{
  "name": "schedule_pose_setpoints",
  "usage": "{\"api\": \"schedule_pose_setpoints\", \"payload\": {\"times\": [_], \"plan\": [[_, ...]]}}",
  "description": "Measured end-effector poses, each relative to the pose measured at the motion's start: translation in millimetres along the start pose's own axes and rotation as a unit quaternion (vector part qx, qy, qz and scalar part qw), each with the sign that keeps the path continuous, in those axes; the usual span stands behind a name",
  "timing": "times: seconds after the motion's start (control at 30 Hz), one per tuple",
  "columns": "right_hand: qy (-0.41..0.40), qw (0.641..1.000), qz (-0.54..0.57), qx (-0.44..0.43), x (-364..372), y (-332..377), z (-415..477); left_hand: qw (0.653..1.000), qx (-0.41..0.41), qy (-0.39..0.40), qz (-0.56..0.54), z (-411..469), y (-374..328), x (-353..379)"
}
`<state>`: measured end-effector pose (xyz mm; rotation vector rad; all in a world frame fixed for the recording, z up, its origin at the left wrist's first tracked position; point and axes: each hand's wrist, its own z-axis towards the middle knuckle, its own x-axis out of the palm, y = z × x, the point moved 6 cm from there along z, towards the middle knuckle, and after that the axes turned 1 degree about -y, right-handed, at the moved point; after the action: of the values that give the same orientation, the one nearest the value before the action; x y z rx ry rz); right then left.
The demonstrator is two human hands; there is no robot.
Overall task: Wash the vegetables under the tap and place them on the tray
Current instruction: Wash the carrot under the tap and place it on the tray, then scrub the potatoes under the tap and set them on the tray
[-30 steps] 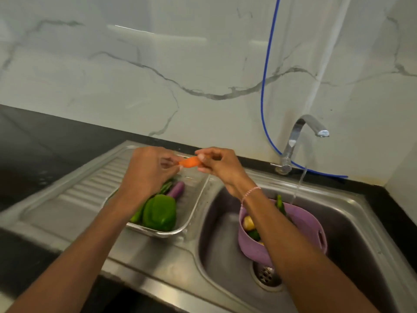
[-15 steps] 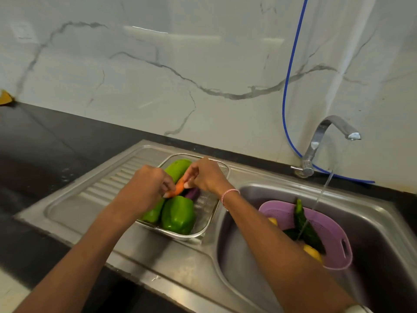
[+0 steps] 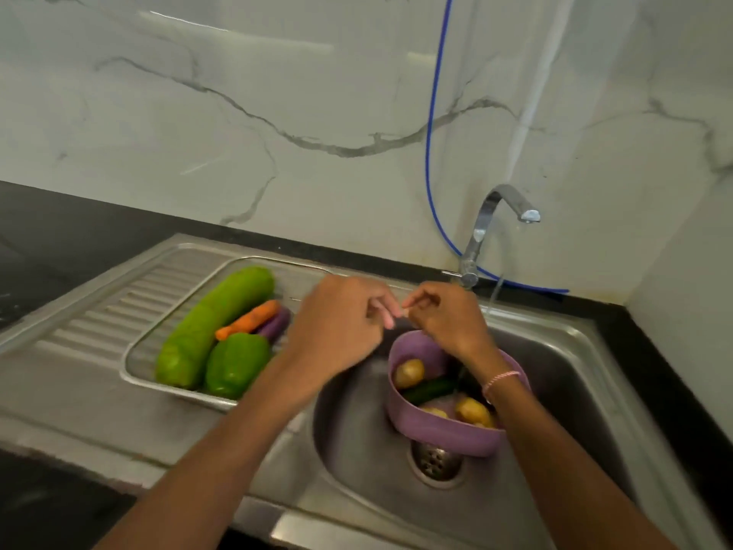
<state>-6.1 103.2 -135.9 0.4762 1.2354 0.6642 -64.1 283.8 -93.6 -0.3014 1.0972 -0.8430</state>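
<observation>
Carrot (image 3: 249, 319) released onto tray (image 3: 135, 375); left hand (image 3: 337, 327) and right hand (image 3: 444, 319) now empty, loosely curled, brought back over basket (image 3: 436, 434).

Brushed steel sink (image 3: 587, 351), plastic basket (image 3: 440, 434)

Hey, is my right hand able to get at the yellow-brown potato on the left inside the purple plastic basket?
Probably yes. The right hand hovers empty near the far rim of the purple plastic basket, and the yellow-brown potato lies uncovered on top, with nothing between them.
</observation>
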Motion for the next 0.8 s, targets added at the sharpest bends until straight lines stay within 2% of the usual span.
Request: {"api": "schedule_pose_setpoints", "payload": {"times": [0.07, 0.13, 0.2, 0.27, 0.4, 0.53, 0.63, 0.8], "plan": [[0.012, 0.998, -0.021, 0.066, -16.4, -46.8, -14.0, 0.995, -0.042, 0.063, -0.066, 13.7, 4.0, 57.7], [0.022, 0.991, -0.03, 0.126, -20.9, -89.1, -27.4, 0.984, -0.108, 0.116, -0.078, 22.5, 27.1, 113.6], [0.025, 0.984, -0.048, 0.167, -20.4, -124.5, -38.2, 0.975, -0.16, 0.149, -0.027, 23.9, 47.5, 160.3], [0.032, 0.978, -0.062, 0.195, -14.6, -148.4, -45.4, 0.968, -0.177, 0.167, 0.061, 20.6, 62.5, 193.7], [0.046, 0.976, -0.09, 0.193, -10.2, -161.2, -46.9, 0.947, -0.092, 0.239, 0.196, 13.7, 63.3, 238.5], [0.049, 0.973, -0.123, 0.187, -11.7, -165.7, -38.3, 0.929, -0.02, 0.243, 0.278, 18.8, 61.5, 259.1], [0.065, 0.97, -0.131, 0.193, -5.9, -174.6, -35.7, 0.917, -0.005, 0.23, 0.327, 25.5, 68.1, 261.7], [0.057, 0.973, -0.125, 0.186, -1.1, -175.8, -33.8, 0.888, 0.015, 0.26, 0.379, 25.8, 72.2, 263.4]]}}
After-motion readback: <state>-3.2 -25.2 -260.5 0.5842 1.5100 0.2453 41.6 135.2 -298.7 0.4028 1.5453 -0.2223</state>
